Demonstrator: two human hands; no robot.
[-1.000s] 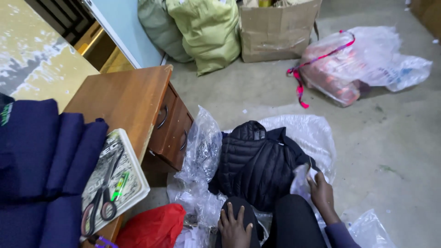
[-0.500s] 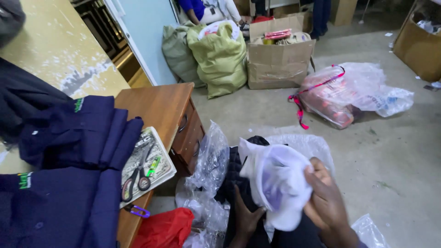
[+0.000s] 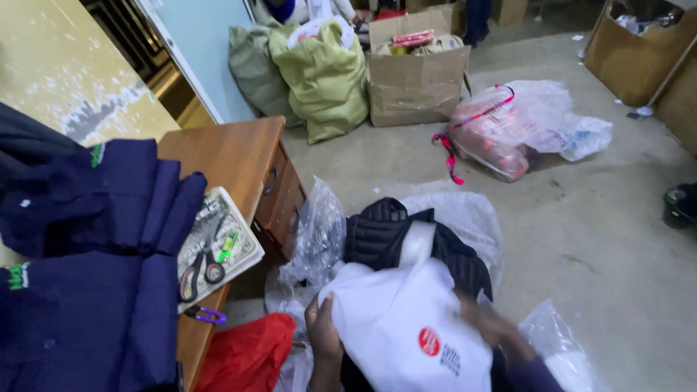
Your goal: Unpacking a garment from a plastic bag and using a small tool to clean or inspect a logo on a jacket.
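Low in the middle of the view, both my hands hold a white fabric bag (image 3: 406,330) with a round red mark on it. My left hand (image 3: 321,335) grips its left edge. Gripping the bag's right side, my right hand (image 3: 492,324) is blurred. Just behind the bag a black quilted jacket (image 3: 396,236) lies on clear plastic wrapping (image 3: 465,214) on the floor.
A wooden desk (image 3: 232,156) stands at left with folded navy garments (image 3: 94,239), scissors (image 3: 200,265) and a printed sheet on it. A red bag (image 3: 243,352) lies below. Green sacks (image 3: 319,76), a cardboard box (image 3: 417,83) and filled plastic bags (image 3: 523,127) stand further back.
A second ago my hands rested by the jacket, empty. They picked up the white bag, and it now hangs lower and spread wider in front of me.
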